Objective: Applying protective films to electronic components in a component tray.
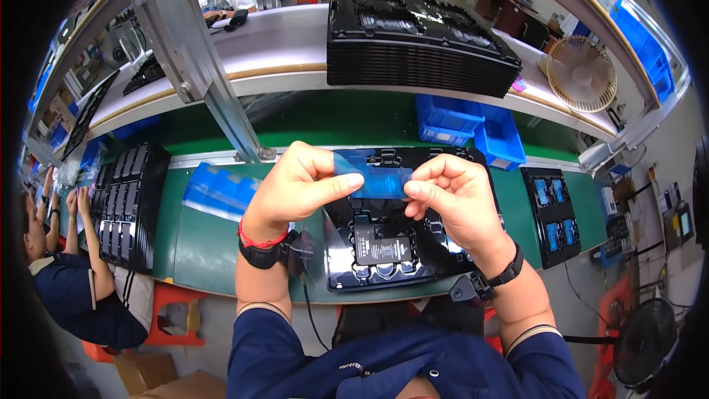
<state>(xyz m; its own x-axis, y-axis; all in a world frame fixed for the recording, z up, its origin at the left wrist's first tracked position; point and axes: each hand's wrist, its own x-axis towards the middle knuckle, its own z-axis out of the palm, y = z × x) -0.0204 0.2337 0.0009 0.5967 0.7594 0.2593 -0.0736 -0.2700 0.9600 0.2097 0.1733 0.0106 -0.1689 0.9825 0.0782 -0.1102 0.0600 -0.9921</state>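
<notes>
Between my hands, above the work table, is a translucent blue plastic film piece (385, 183). My left hand (295, 181) pinches its left end between thumb and fingers. Its right end is pinched by my right hand (456, 193). Whether something thin lies within the film I cannot tell. Below them lies a black moulded tray (347, 277) with shaped recesses. One recess holds a flat black battery-like block (380, 245) with pale print. Left of my left wrist, blue film sheets (220, 191) rest on the green table.
Black trays (133, 207) stand stacked at the left, near a seated co-worker (88, 288). Another tray (552, 240) at the right holds several blue-covered pieces. Blue bins (498, 137) stand behind. The shelf above carries a tall tray stack (421, 59) and a fan (581, 74).
</notes>
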